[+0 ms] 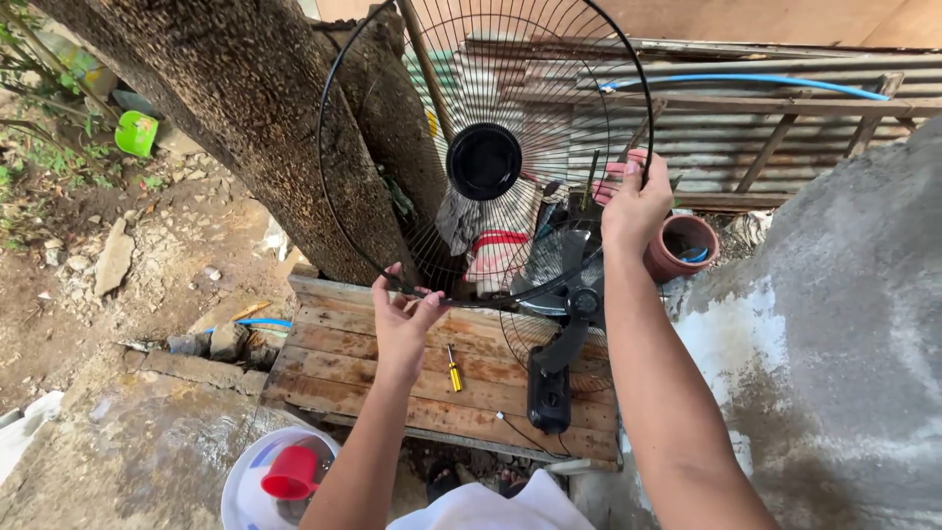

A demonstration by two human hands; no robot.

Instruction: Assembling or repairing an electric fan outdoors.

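I hold a round black wire fan guard (pixel 484 161) up in the air with both hands. My left hand (pixel 404 316) pinches its lower rim. My right hand (pixel 636 201) grips the rim on the right side. Below the guard, a black fan body (pixel 559 344) with dark blades lies on a wooden pallet (pixel 334 363). A small yellow-handled screwdriver (pixel 453 370) rests on the pallet planks between my arms.
A thick tree trunk (pixel 245 108) leans behind the guard at left. A terracotta pot (pixel 684 245) sits beside a grey concrete mass (pixel 844 324) on the right. A white bucket with a red dipper (pixel 290 474) stands at the bottom. Corrugated sheets and a blue hose (pixel 756 80) lie behind.
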